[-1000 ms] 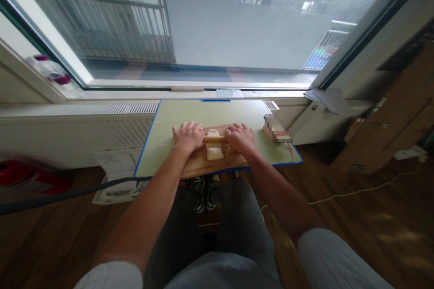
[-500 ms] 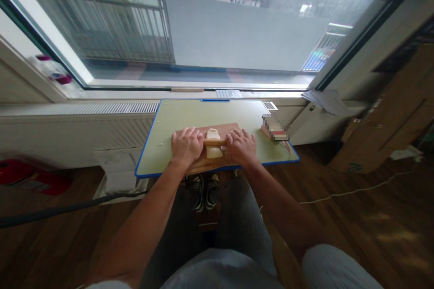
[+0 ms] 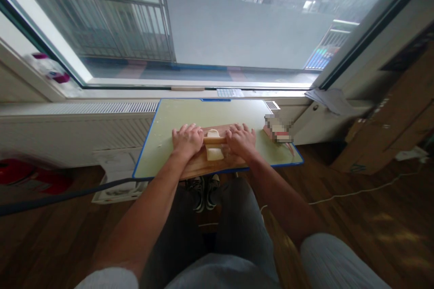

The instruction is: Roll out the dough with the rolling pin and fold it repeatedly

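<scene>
Wooden and smooth in the rolling pin (image 3: 214, 140) between left hand (image 3: 187, 139) and right hand (image 3: 241, 139); matt and soft-looking in the dough (image 3: 214, 154) just beneath. Grained wood in the board (image 3: 198, 168) below both. Smooth with a low sheen across the table (image 3: 217, 112) beyond. Ribbed, like painted metal, in the radiator (image 3: 127, 131) left of the left hand; matt cardboard in the box (image 3: 393, 122) well right of the right hand.

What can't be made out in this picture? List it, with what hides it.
All in the head view:
- Rolling pin: both ends, covered by the left hand and right hand.
- Dough: its middle strip, under the pin.
- Object at the table's right: blurred into blocks.
- Cardboard box: cut off by the right edge.
</scene>
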The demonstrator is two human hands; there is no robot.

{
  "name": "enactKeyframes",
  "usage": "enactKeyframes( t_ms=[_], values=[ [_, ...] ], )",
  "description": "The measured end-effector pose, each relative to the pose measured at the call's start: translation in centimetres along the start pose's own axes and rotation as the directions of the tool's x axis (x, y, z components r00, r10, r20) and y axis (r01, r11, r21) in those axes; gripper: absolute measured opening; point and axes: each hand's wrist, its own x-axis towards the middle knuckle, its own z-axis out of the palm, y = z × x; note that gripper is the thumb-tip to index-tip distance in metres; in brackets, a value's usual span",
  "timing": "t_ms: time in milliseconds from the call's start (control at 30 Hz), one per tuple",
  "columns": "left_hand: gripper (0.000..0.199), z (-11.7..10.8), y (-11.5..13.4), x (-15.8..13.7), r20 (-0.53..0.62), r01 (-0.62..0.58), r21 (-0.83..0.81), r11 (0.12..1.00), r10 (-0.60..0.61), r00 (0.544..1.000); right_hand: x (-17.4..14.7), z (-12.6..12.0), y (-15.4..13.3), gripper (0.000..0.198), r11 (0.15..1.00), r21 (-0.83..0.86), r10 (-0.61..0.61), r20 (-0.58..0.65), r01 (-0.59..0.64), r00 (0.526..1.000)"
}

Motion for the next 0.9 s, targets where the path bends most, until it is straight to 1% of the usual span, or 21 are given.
enactKeyframes(
  t_ms=[100,167,300,433,600,800,900],
  values=[
    [0.05,0.1,-0.3,1.8,0.071,0.024,0.019,1.0,-0.025,0.997,1.8,0.0,0.1,0.049,1.0,0.008,0.005,0.058,-0.006,0.998],
    [0.049,-0.1,-0.4,2.7,0.107,0.014,0.042,0.999,-0.019,0.994,2.6,0.1,0.2,0.05,1.0,0.017,0.007,0.086,-0.008,0.996],
    [0.053,-0.4,-0.3,3.2,0.141,-0.002,0.075,0.997,-0.008,0.99,2.8,0.4,0.5,0.048,1.0,0.016,0.0,0.089,-0.001,0.996],
    [0.056,-0.6,0.1,2.1,0.116,0.021,0.078,0.997,-0.03,0.993,1.5,0.5,0.4,0.047,1.0,-0.023,-0.016,0.051,0.017,0.999],
    [0.055,-0.6,0.4,-0.4,0.032,0.003,0.074,0.997,-0.005,0.999,-0.6,0.1,0.1,0.046,0.998,-0.054,-0.018,0.038,0.02,0.999],
    [0.053,-1.0,0.6,-3.2,-0.049,-0.036,0.061,0.997,0.039,0.998,-3.3,0.1,0.1,0.049,0.999,-0.04,-0.025,-0.006,0.025,1.0],
    [0.053,-1.0,0.5,-3.7,-0.064,-0.046,0.064,0.997,0.05,0.997,-3.8,0.4,0.2,0.052,1.0,-0.016,-0.008,-0.025,0.007,1.0]
  ],
)
